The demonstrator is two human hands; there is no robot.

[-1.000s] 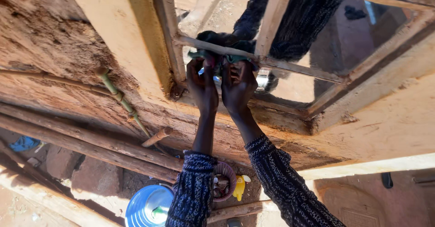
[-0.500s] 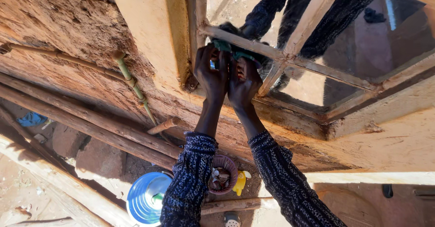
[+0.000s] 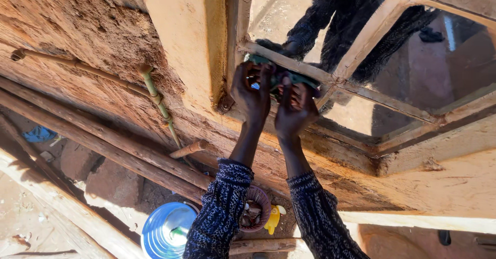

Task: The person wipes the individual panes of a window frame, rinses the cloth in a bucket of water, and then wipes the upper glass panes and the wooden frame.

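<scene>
Left hand (image 3: 251, 94) and right hand (image 3: 294, 109) both grip green cloth (image 3: 281, 76), pressed on window bar (image 3: 289, 62). Glass (image 3: 372, 111) beside hands looks shiny; frame (image 3: 330, 148) below hands looks dirty.

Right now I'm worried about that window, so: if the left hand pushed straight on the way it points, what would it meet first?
The left hand already presses the green cloth. Straight beyond lies the wooden glazing bar, then probably the glass pane, though depth is unclear.
</scene>
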